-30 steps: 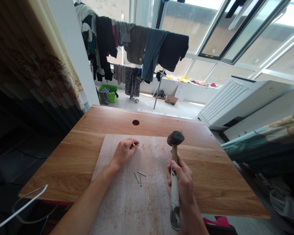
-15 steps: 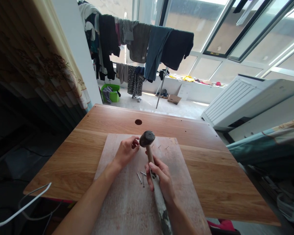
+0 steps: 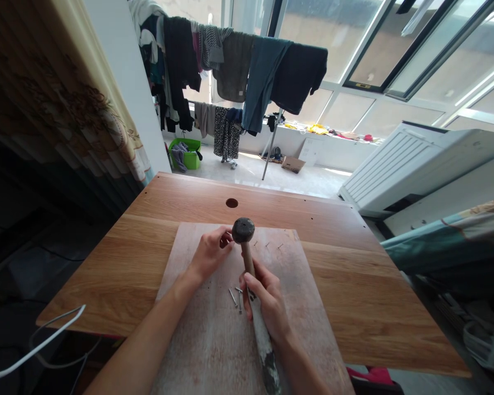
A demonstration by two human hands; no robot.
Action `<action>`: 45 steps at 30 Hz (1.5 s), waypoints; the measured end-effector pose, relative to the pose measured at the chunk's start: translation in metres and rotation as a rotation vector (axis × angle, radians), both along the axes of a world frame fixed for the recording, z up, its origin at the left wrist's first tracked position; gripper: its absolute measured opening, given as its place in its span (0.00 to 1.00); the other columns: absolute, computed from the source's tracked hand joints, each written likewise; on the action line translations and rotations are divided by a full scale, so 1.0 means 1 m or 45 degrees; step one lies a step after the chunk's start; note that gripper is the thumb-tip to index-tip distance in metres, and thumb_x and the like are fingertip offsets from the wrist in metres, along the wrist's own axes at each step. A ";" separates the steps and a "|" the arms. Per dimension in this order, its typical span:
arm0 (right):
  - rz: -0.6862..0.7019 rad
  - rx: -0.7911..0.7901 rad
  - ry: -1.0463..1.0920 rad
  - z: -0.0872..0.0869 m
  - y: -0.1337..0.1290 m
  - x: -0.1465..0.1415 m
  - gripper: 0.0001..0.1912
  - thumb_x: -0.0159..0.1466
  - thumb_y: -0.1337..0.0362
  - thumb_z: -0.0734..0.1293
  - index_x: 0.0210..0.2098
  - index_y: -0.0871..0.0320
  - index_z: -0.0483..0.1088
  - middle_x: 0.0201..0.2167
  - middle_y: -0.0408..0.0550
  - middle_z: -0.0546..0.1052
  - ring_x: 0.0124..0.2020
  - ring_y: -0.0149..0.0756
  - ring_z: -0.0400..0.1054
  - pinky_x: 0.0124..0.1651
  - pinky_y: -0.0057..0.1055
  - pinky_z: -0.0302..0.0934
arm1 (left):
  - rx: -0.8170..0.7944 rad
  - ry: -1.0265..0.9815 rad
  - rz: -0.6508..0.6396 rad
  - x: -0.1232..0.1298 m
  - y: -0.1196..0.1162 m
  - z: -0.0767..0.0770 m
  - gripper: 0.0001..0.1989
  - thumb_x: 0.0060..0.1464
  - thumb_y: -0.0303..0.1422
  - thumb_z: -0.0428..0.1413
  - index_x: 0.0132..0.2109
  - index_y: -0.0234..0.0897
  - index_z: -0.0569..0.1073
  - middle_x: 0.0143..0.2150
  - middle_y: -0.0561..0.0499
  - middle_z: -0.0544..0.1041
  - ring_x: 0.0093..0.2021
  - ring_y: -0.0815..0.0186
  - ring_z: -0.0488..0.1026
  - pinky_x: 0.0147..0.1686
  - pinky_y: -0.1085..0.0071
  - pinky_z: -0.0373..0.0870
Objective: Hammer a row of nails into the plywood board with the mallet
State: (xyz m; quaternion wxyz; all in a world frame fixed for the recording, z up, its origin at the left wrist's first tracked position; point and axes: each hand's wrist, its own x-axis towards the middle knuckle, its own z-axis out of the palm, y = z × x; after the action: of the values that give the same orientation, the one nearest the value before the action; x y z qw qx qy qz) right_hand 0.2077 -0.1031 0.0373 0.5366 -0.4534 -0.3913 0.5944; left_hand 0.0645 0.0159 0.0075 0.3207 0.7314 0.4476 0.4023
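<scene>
My right hand [image 3: 267,293] is wrapped around the worn wooden handle of a hammer [image 3: 243,230], whose dark head points up and away from me. Beside that head, the fingers of my left hand [image 3: 209,251] are curled in a pinch low over a pale wooden board [image 3: 201,334]. Whatever the fingertips hold is hidden behind the hammer head. To the right, 3 thin nails [image 3: 267,245] stick up in a row from the board. Several loose nails [image 3: 233,297] lie on the board between my forearms, partly close to my right hand.
The board rests on a wooden table [image 3: 354,285] with a round hole [image 3: 231,203] near its far edge. A white cable [image 3: 37,351] curves in at the lower left. Beyond stand a laundry rack with clothes [image 3: 234,66] and a green basin [image 3: 193,159].
The hammer head has shifted slightly left, nearer the fingertips of my left hand, and its handle has swung left with my right hand. My left hand keeps its pinch in about the same place.
</scene>
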 end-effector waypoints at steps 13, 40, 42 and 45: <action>-0.152 0.043 0.056 -0.003 -0.002 0.003 0.22 0.66 0.53 0.69 0.56 0.56 0.72 0.27 0.36 0.71 0.11 0.21 0.59 0.11 0.19 0.51 | 0.006 0.022 0.030 0.000 0.001 -0.004 0.10 0.54 0.26 0.60 0.44 0.38 0.76 0.33 0.54 0.82 0.30 0.69 0.77 0.35 0.73 0.74; -0.043 0.045 -0.044 -0.005 -0.003 0.000 0.23 0.66 0.52 0.69 0.56 0.57 0.72 0.28 0.37 0.73 0.11 0.22 0.61 0.12 0.21 0.53 | 0.042 0.036 -0.004 0.000 0.002 -0.004 0.11 0.52 0.23 0.57 0.43 0.39 0.75 0.30 0.56 0.78 0.28 0.69 0.73 0.32 0.73 0.71; -0.147 0.073 -0.022 -0.005 -0.003 0.002 0.20 0.66 0.52 0.69 0.52 0.56 0.72 0.27 0.37 0.72 0.11 0.22 0.60 0.12 0.21 0.52 | 0.028 0.037 -0.025 0.001 0.003 -0.006 0.14 0.53 0.25 0.58 0.47 0.40 0.73 0.32 0.56 0.78 0.29 0.69 0.74 0.34 0.73 0.72; -0.317 0.102 -0.014 -0.005 -0.001 0.005 0.17 0.65 0.53 0.69 0.48 0.56 0.72 0.28 0.37 0.72 0.11 0.21 0.60 0.12 0.21 0.52 | 0.086 0.107 0.057 0.002 0.003 -0.004 0.12 0.52 0.28 0.61 0.45 0.39 0.72 0.35 0.54 0.74 0.32 0.67 0.73 0.36 0.71 0.72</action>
State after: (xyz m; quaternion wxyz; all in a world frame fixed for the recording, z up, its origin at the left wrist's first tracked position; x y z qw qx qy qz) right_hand 0.2128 -0.1043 0.0326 0.6219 -0.4800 -0.3585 0.5044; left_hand 0.0668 0.0190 0.0031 0.2678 0.7479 0.4629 0.3933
